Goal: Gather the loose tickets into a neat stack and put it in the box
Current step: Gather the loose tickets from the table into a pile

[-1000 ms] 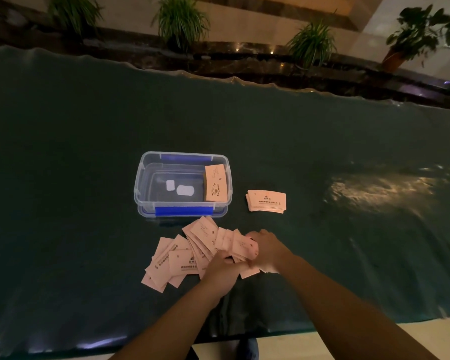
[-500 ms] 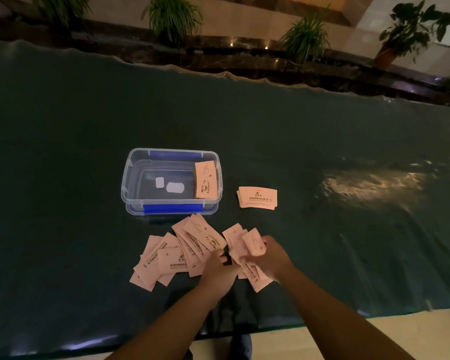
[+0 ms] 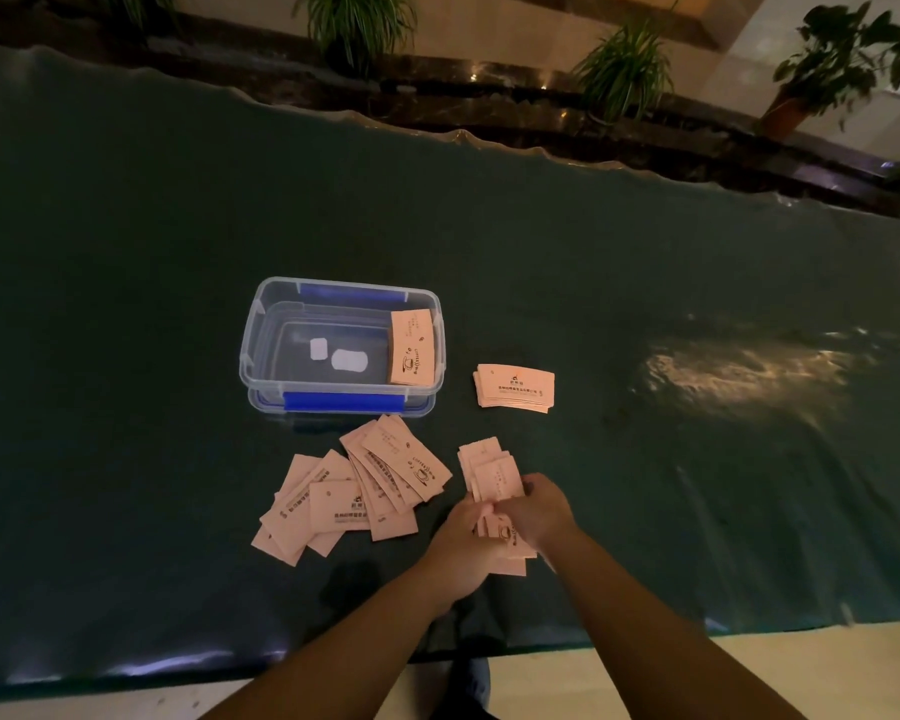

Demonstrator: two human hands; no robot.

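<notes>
Head view, only one: left hand & right hand meet near the front edge of the dark green cloth-covered bench, both closed around a small bunch of pale pink paper tickets. The bunch sticks out past the fingers toward the box, uneven at the far end, so prob. the hands sit either side to square the edges up before it goes anywhere. Exact finger hold is hidden by the backs of the hands.

Just left of the hands lies a fanned, overlapping spread of loose pink tickets, flat on the cloth, apart from the held bunch; not yet gathered.

Behind that spread sits the clear plastic box with blue clips, open, no lid on. Inside, a squared pink ticket stack is against the right wall, which leaves the rest of the floor free for more. Two white labels show on the bottom.

Right of the box, apart from it, a second neat pink stack lies on the cloth, seemingly parked till boxed.

Judgement: task partway, approx; most loose tickets remain outside.
</notes>
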